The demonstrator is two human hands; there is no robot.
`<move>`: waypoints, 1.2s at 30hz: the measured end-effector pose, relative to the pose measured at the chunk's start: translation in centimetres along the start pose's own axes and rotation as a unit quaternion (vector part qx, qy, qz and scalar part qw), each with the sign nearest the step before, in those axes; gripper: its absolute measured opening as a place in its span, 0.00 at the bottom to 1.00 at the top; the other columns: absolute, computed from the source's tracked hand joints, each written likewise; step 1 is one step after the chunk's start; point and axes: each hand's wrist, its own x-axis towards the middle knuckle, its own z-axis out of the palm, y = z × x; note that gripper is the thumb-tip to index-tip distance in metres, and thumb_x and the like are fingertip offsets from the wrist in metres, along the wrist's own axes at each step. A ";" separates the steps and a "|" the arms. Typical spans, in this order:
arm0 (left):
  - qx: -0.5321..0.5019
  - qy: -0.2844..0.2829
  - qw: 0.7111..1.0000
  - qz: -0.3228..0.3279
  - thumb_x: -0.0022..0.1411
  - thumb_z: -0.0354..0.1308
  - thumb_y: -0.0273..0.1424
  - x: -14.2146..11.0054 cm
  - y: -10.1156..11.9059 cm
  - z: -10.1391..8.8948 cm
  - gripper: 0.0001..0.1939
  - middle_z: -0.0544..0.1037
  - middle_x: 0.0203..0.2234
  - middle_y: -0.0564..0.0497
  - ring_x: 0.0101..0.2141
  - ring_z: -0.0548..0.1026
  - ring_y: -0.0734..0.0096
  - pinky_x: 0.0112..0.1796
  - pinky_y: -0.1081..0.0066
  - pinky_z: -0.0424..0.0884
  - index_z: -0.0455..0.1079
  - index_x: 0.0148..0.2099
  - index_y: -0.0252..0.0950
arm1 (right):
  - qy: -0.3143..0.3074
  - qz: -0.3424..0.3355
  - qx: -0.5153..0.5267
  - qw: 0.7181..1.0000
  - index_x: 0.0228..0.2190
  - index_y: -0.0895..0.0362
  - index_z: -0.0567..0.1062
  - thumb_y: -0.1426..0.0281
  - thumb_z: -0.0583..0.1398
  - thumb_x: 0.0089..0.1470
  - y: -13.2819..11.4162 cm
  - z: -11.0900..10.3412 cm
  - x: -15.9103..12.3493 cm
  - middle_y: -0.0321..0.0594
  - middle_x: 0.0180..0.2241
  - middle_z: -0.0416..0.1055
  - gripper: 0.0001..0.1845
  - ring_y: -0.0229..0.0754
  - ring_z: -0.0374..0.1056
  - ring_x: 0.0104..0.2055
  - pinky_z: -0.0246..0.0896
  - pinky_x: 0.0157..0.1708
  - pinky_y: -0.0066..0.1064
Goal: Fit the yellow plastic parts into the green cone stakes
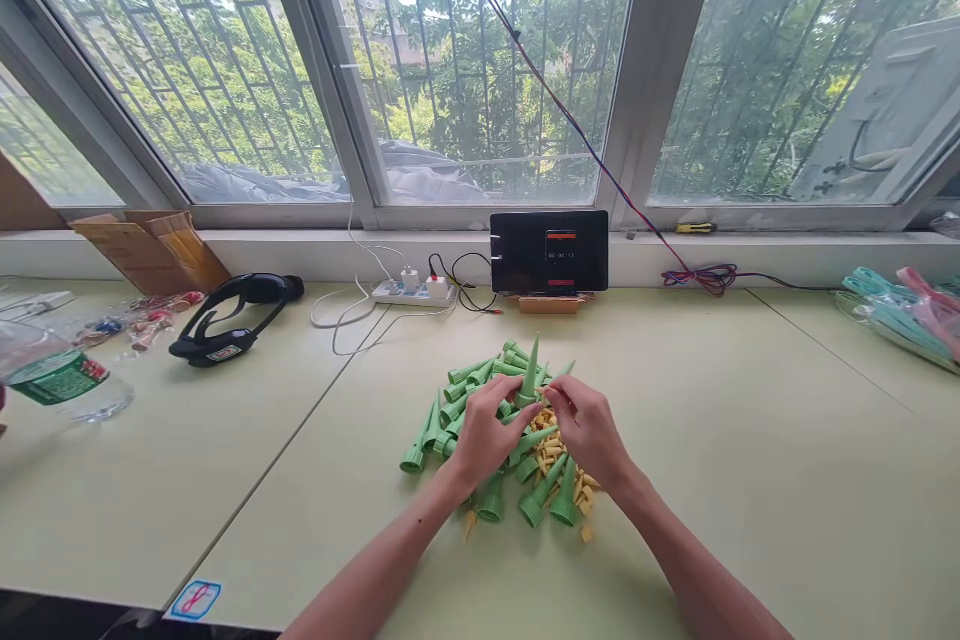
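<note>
Green cone point(532, 372) points up in the left hand's point(484, 432) grip; the right hand point(590, 422) is close (if it grips anything, I cannot tell). More cones point(491, 500) and yellow bits point(551, 447) lie loose on the bench point(750, 480), so lots seems left.

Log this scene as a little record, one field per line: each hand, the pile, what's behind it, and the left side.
Left hand: holding a green cone, tip up
Right hand: fingertips beside that cone; anything pinched is unclear
Pile: more green cones, small yellow pieces
Behind: lit screen, power strip
Left side: black headset, bottle
Surface: pale table
</note>
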 end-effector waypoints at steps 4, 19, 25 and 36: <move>-0.005 -0.002 1.000 0.004 0.61 0.61 0.38 0.1 0.0 -0.1 0.12 0.75 0.32 0.50 0.33 0.71 0.67 0.36 0.69 0.68 0.72 0.44 0.36 | -0.004 0.001 -0.013 1.000 0.25 0.56 0.62 0.66 0.49 0.66 0.1 0.1 -0.1 0.32 0.22 0.60 0.17 0.36 0.52 0.24 0.48 0.25 0.27; -0.023 -0.016 0.999 0.024 0.61 0.62 0.36 0.1 0.2 -0.1 0.13 0.76 0.34 0.50 0.35 0.72 0.67 0.38 0.68 0.69 0.72 0.46 0.37 | 0.003 0.033 0.006 0.999 0.21 0.55 0.56 0.61 0.47 0.67 -0.1 0.3 -0.1 0.30 0.18 0.51 0.23 0.34 0.46 0.21 0.44 0.23 0.29; -0.007 0.017 1.000 -0.002 0.60 0.63 0.36 0.4 0.1 -0.1 0.13 0.77 0.33 0.50 0.34 0.74 0.67 0.37 0.69 0.69 0.73 0.45 0.36 | 0.003 0.026 0.029 0.999 0.29 0.56 0.67 0.61 0.51 0.66 -0.9 -0.3 0.1 0.32 0.22 0.60 0.16 0.35 0.53 0.22 0.49 0.23 0.27; -0.005 -0.001 1.000 0.003 0.60 0.63 0.35 0.2 0.5 0.0 0.10 0.76 0.31 0.51 0.32 0.73 0.69 0.36 0.70 0.68 0.72 0.42 0.36 | 0.011 0.016 0.027 0.999 0.27 0.56 0.66 0.64 0.54 0.63 -0.5 -0.2 0.0 0.32 0.22 0.62 0.14 0.35 0.54 0.23 0.51 0.23 0.27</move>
